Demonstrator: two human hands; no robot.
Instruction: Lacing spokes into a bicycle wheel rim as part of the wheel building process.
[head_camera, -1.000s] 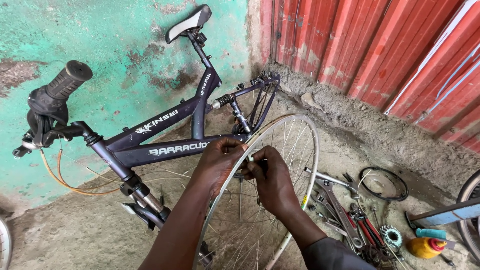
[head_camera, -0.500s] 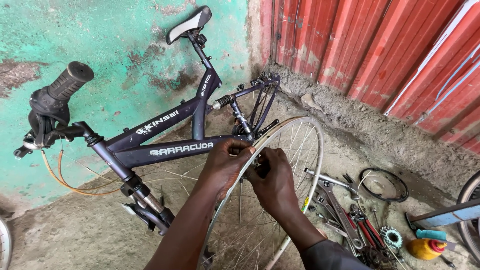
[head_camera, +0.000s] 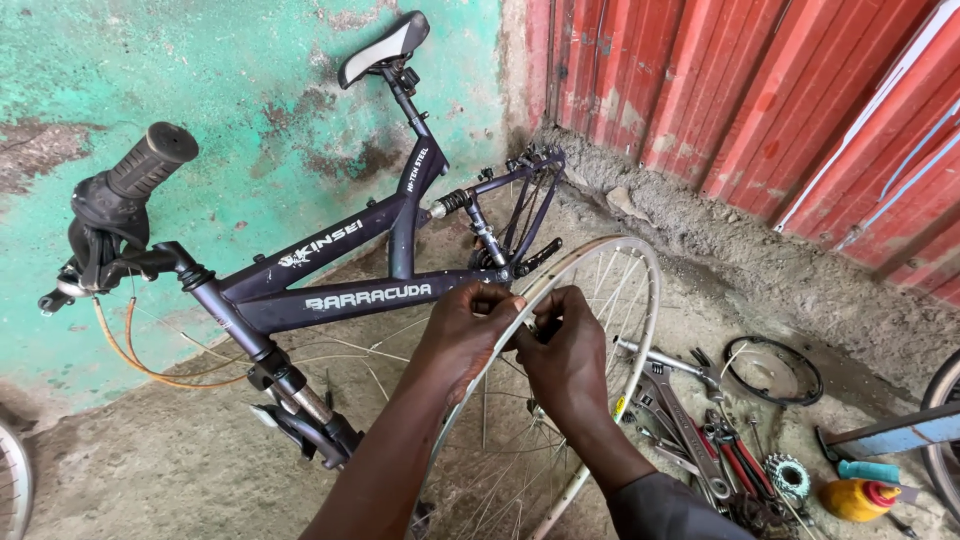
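Far left of our hands we see the black handlebar grip (head_camera: 150, 160) of a dark bike frame (head_camera: 340, 290) w/ no wheels, leaning vs. a green wall (head_camera: 230, 110); its fork (head_camera: 300, 410) sits just left of and below our left forearm, its saddle (head_camera: 385, 45) well above both hands.

Our left hand (head_camera: 465, 335) comes up from bottom centre, forearm angled up-right, fingers curled over the top of the silver wheel rim (head_camera: 640, 300), closed on it. Our right hand (head_camera: 568, 365) is just beside it, touching at the fingertips, wrist bent, dark sleeve at the cuff; its fingers are pinched shut around sth small at the rim, too hidden to tell what. The rim stands upright on the ground, spokes (head_camera: 500, 450) fanning below and btwn our arms.

Right of the right hand, on the dirt: spanners and pliers (head_camera: 700, 430) in a loose pile, a black ring-shaped part (head_camera: 772, 370) beyond them, a small sprocket (head_camera: 788, 475), then a yellow bottle w/ red cap (head_camera: 855, 498). No box or tray holds them. Red corrugated sheeting (head_camera: 760, 90) stands up-right.
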